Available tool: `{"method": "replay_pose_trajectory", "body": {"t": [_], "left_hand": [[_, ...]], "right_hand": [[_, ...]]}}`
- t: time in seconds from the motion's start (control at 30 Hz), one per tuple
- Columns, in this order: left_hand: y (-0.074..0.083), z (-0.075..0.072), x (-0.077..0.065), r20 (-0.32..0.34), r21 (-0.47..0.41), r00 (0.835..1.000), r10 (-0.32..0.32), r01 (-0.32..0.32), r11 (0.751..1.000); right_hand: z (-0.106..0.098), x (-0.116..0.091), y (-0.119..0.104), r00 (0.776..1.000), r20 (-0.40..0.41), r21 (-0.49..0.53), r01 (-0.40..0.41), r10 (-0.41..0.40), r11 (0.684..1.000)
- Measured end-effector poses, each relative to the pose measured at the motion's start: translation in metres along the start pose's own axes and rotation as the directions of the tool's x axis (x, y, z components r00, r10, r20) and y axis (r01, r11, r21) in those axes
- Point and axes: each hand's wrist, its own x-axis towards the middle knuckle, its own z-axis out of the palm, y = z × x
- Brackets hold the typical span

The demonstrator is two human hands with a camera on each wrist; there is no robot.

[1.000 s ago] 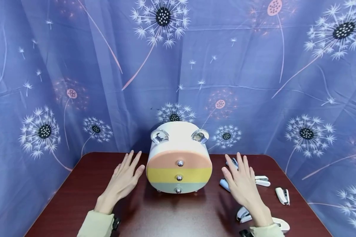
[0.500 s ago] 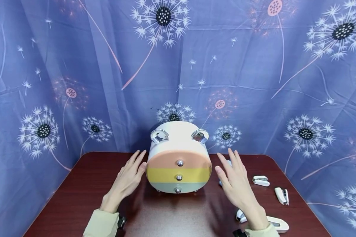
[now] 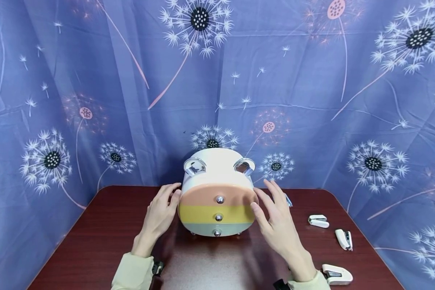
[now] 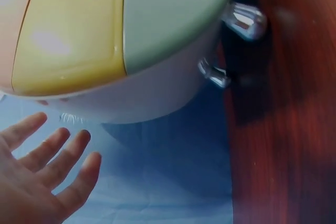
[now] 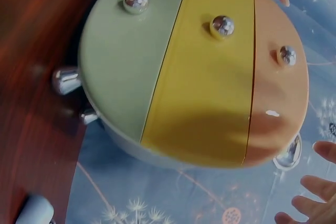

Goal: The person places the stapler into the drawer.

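Observation:
A rounded white drawer box [image 3: 217, 169] stands on the table, its front split into orange, yellow and green drawers with silver knobs. Chrome ear-like pieces stick up from its top, and short chrome legs [image 4: 245, 22] hold it up. My left hand [image 3: 158, 217] is at the box's left side, its fingers slightly bent and holding nothing. In the left wrist view those fingers [image 4: 79, 153] appear apart from the box wall. At the right side, my right hand [image 3: 280, 225] has its fingers spread and relaxed; whether it touches the box I cannot tell.
White mini staplers [image 3: 318, 221] lie on the dark red table [image 3: 94, 241] at the right, one [image 3: 338, 275] near the front. Part of a blue stapler [image 3: 288, 200] shows behind my right hand. A blue dandelion-print curtain [image 3: 293, 80] hangs close behind the box.
Both hands have moved inward toward the sides of the drawer box, left hand rightward and right hand leftward. The box has not moved.

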Motion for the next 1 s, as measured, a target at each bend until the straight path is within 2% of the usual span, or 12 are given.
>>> {"method": "replay_pose_trajectory", "body": {"t": [0.13,0.3,0.43,0.6,0.73,1.0], "left_hand": [[0.005,0.005,0.003,-0.07,-0.013,0.997,-0.026,0.025,1.0],[0.007,0.011,0.007,-0.113,-0.03,0.993,-0.045,0.042,0.999],[0.007,0.013,0.01,-0.121,-0.051,0.99,-0.068,0.062,0.997],[0.007,0.015,0.012,-0.106,-0.1,0.99,-0.098,0.087,0.991],[0.005,0.019,0.013,-0.129,-0.144,0.984,-0.123,0.104,0.984],[0.003,0.021,0.012,-0.158,-0.226,0.981,-0.113,0.075,0.971]], "right_hand": [[0.004,0.004,-0.007,1.0,-0.012,0.019,0.017,-0.017,1.0],[0.011,0.008,-0.017,0.999,-0.023,0.025,0.045,-0.044,0.999],[0.02,0.011,-0.025,0.994,-0.067,0.032,0.089,-0.087,0.996],[0.034,0.015,-0.034,0.98,-0.16,0.038,0.124,-0.117,0.992],[0.046,0.021,-0.042,0.968,-0.215,0.047,0.144,-0.131,0.989],[0.07,0.024,-0.052,0.95,-0.283,0.016,0.145,-0.135,0.989]]}}
